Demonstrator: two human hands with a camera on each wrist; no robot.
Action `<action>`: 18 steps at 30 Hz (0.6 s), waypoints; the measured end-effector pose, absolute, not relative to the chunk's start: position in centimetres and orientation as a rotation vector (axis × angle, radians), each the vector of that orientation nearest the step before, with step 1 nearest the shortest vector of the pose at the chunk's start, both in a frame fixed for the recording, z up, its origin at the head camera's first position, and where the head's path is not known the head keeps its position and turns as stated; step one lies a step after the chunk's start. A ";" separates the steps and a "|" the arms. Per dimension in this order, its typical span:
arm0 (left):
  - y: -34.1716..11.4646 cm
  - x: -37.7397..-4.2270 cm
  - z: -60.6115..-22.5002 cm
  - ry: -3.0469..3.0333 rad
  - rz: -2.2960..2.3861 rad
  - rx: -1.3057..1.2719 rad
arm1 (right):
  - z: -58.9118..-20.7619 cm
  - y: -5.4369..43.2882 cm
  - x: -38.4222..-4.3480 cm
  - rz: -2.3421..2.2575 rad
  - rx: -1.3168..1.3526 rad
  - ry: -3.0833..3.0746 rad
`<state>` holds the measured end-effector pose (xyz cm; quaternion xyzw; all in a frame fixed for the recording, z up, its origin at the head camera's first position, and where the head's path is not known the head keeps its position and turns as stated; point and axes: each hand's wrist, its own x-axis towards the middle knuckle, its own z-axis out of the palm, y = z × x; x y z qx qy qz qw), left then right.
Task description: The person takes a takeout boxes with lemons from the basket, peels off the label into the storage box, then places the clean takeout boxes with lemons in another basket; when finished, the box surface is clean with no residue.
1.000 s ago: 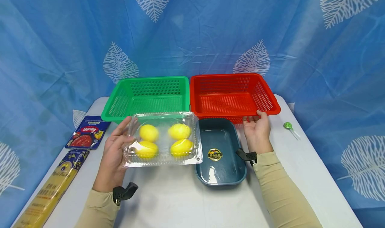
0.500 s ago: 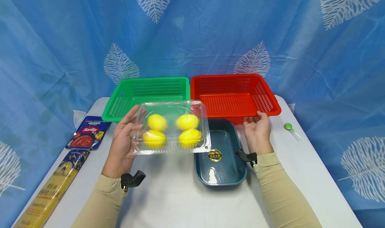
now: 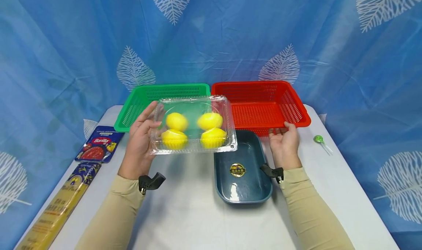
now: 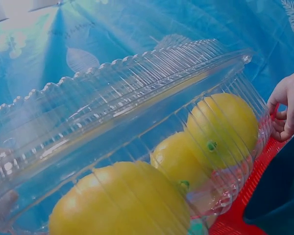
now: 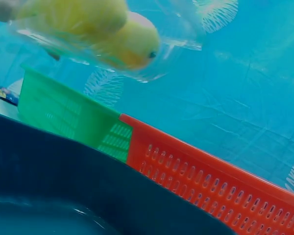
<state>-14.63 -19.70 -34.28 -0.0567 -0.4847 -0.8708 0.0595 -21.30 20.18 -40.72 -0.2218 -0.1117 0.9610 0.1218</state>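
Observation:
My left hand (image 3: 140, 142) grips the left end of a clear plastic clamshell box (image 3: 193, 131), thumb at the front. Several yellow lemons (image 4: 224, 129) with green stem ends lie inside it. Raised off the table, the box overlaps the green basket (image 3: 123, 116) and a corner of the red basket (image 3: 260, 123) in the head view. My right hand (image 3: 284, 147) holds the red basket's front rim near its right corner, thumb on top and fingers curled below. Between the hands, a dark blue tub (image 3: 242, 186) with a gold sticker stands in front of the red basket.
At the left edge of the white table (image 3: 188, 220) lie a blue Barilla pouch (image 3: 99, 143) and a long yellow pasta packet (image 3: 59, 206). A green lollipop (image 3: 319, 140) is at the right. A blue leaf-print curtain (image 3: 211, 33) hangs behind the baskets.
My left hand has lifted the box of lemons up and to the right, from in front of the green basket to over it. My right hand stays at the red basket's rim.

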 end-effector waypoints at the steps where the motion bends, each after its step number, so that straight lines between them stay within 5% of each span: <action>1: -19.5 -14.9 -34.2 -1.462 -2.636 -0.180 | -40.7 20.2 -21.3 2.803 -0.649 -0.331; 18: -16.1 -18.7 -34.6 -1.527 -2.600 -0.178 | -40.9 20.4 -21.3 2.812 -0.630 -0.327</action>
